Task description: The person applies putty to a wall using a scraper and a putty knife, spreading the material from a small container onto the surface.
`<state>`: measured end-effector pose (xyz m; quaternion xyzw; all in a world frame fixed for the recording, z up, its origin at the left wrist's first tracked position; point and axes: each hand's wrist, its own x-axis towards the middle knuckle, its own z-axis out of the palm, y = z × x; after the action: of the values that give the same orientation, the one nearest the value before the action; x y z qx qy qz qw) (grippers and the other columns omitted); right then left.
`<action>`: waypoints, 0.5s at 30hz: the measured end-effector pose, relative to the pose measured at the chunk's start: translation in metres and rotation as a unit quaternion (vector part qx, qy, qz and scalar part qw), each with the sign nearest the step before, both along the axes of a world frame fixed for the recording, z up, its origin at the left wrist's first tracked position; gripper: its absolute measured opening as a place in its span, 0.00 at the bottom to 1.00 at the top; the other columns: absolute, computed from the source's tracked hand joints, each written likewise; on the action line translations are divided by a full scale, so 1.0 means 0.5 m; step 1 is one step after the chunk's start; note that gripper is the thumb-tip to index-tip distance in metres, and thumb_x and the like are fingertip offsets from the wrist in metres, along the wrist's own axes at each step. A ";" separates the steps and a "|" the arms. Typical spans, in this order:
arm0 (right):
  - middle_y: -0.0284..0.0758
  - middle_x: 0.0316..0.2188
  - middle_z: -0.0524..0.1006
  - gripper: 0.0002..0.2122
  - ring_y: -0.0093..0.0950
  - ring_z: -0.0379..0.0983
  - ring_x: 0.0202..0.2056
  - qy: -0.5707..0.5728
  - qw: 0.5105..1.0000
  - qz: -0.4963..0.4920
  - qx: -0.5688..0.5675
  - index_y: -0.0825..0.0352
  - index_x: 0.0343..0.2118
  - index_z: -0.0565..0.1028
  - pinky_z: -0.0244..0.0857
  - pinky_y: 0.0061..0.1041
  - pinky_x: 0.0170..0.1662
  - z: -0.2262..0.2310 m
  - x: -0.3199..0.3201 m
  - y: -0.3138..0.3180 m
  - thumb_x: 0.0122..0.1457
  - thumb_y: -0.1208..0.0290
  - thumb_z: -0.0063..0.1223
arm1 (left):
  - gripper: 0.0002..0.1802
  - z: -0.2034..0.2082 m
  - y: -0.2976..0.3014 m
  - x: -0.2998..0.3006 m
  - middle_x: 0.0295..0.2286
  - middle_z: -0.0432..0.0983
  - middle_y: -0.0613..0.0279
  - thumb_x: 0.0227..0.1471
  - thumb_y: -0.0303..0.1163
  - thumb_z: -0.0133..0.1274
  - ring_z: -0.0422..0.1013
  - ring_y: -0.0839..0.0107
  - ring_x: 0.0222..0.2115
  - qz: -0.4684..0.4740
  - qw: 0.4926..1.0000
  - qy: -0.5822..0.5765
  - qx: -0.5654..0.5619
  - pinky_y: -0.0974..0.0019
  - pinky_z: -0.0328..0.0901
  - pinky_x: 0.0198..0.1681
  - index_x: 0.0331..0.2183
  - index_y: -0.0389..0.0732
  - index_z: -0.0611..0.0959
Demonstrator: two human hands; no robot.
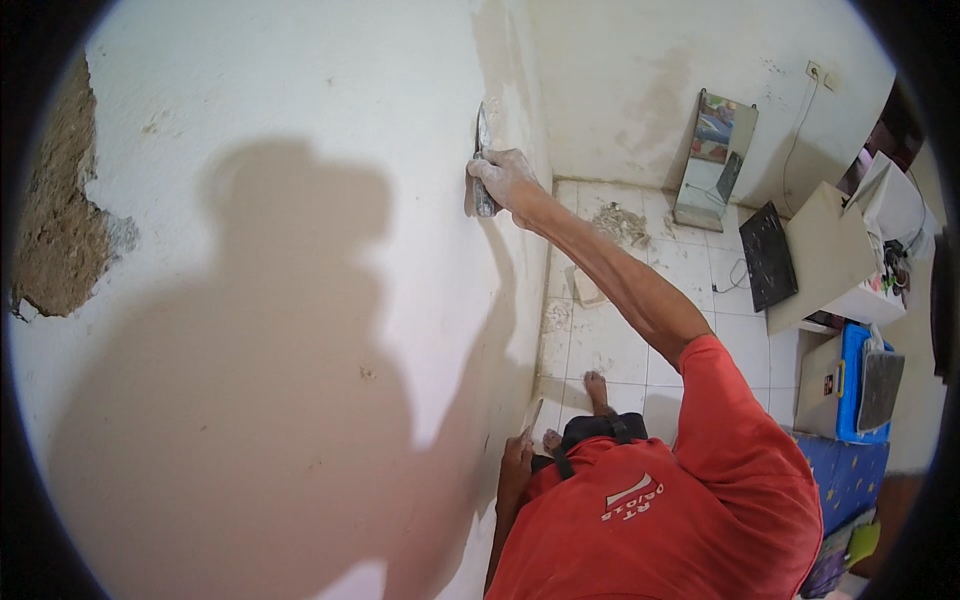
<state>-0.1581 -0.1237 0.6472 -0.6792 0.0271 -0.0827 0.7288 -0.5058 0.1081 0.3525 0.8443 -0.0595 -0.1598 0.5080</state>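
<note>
My right hand [508, 180], dusted with white, is stretched out to the wall. It is closed round the handle of a trowel [483, 127], whose thin grey blade shows nearly edge-on along the wall. A damp-looking darker band [497, 50] of the wall runs upward from the blade. My left hand [516, 465] is low, close to the wall and beside my body. Its fingers are wrapped round a thin, flat thing [537, 413] that points upward; its kind cannot be made out.
At far left, a broken patch [65, 210] bares rough brown wall. Rubble [620, 225] lies on the white floor tiles [610, 340]. A tall mirror [712, 165] leans at the back wall. To the right are a black panel [768, 257], a tilted cabinet [825, 250] and a blue-lidded box [853, 380].
</note>
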 end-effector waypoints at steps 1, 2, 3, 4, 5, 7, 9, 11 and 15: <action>0.40 0.21 0.75 0.10 0.29 0.73 0.19 -0.002 1.000 0.004 0.004 0.75 0.29 0.77 0.66 0.31 0.18 0.002 -0.003 -0.002 0.56 0.70 0.51 | 0.16 0.004 0.000 -0.002 0.37 0.71 0.46 0.60 0.29 0.43 0.70 0.50 0.40 -0.001 1.000 0.001 0.001 0.56 0.65 0.46 0.48 0.33 0.76; 0.40 0.21 0.75 0.10 0.29 0.73 0.19 -0.001 1.000 0.003 0.004 0.75 0.29 0.77 0.66 0.31 0.18 0.004 -0.006 -0.004 0.56 0.70 0.51 | 0.17 0.006 -0.001 -0.003 0.37 0.71 0.46 0.60 0.29 0.43 0.70 0.50 0.40 -0.004 1.000 0.008 0.002 0.56 0.64 0.46 0.48 0.33 0.76; 0.40 0.21 0.75 0.11 0.30 0.73 0.20 -0.007 1.000 -0.003 -0.004 0.75 0.29 0.77 0.67 0.32 0.18 0.005 -0.009 0.001 0.56 0.70 0.50 | 0.17 0.007 0.002 -0.001 0.37 0.71 0.46 0.60 0.30 0.43 0.70 0.50 0.40 -0.007 1.000 0.013 0.004 0.56 0.64 0.47 0.48 0.33 0.76; 0.40 0.21 0.75 0.11 0.30 0.73 0.20 -0.012 1.000 -0.009 -0.011 0.76 0.29 0.77 0.67 0.32 0.19 0.006 -0.013 0.005 0.57 0.70 0.50 | 0.17 0.007 0.005 -0.001 0.37 0.71 0.46 0.60 0.30 0.43 0.70 0.50 0.40 -0.008 1.000 0.012 0.004 0.56 0.64 0.47 0.48 0.33 0.76; 0.40 0.21 0.75 0.11 0.30 0.73 0.20 -0.012 1.000 -0.010 -0.011 0.76 0.29 0.77 0.67 0.32 0.19 0.006 -0.019 0.007 0.57 0.70 0.50 | 0.17 0.007 0.006 0.000 0.37 0.71 0.46 0.61 0.30 0.42 0.70 0.50 0.40 -0.012 1.000 0.014 0.006 0.56 0.64 0.47 0.49 0.34 0.75; 0.36 0.20 0.73 0.10 0.24 0.69 0.19 -0.001 1.000 -0.001 0.003 0.75 0.30 0.76 0.65 0.27 0.19 0.021 -0.041 0.017 0.59 0.71 0.51 | 0.17 0.010 0.008 0.003 0.37 0.70 0.46 0.61 0.30 0.42 0.70 0.50 0.40 -0.015 1.000 0.016 0.009 0.56 0.64 0.47 0.49 0.34 0.75; 0.37 0.19 0.73 0.11 0.24 0.69 0.18 -0.014 1.000 0.008 -0.007 0.75 0.29 0.76 0.65 0.27 0.19 0.017 -0.055 0.026 0.59 0.70 0.50 | 0.18 0.016 0.005 0.001 0.37 0.70 0.46 0.61 0.30 0.42 0.70 0.50 0.41 -0.020 1.000 0.004 0.014 0.56 0.64 0.47 0.50 0.34 0.75; 0.37 0.18 0.73 0.11 0.24 0.70 0.18 -0.026 0.999 0.013 -0.019 0.75 0.29 0.76 0.65 0.27 0.19 0.012 -0.078 0.025 0.60 0.70 0.50 | 0.18 0.022 -0.005 0.001 0.38 0.70 0.46 0.61 0.30 0.42 0.70 0.50 0.41 -0.022 1.000 0.009 0.009 0.55 0.64 0.47 0.50 0.34 0.75; 0.46 0.15 0.72 0.15 0.37 0.74 0.20 -0.077 0.990 0.026 -0.114 0.76 0.29 0.73 0.69 0.36 0.27 0.035 -0.182 0.046 0.59 0.65 0.47 | 0.18 -0.006 -0.003 -0.002 0.38 0.70 0.47 0.61 0.30 0.42 0.70 0.52 0.39 -0.035 0.999 -0.011 0.023 0.56 0.65 0.45 0.50 0.35 0.75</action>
<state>-0.2493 -0.1007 0.6649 -0.7500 -0.0564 -0.1182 0.6483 -0.5068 0.1067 0.3497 0.8547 -0.0912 -0.1699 0.4820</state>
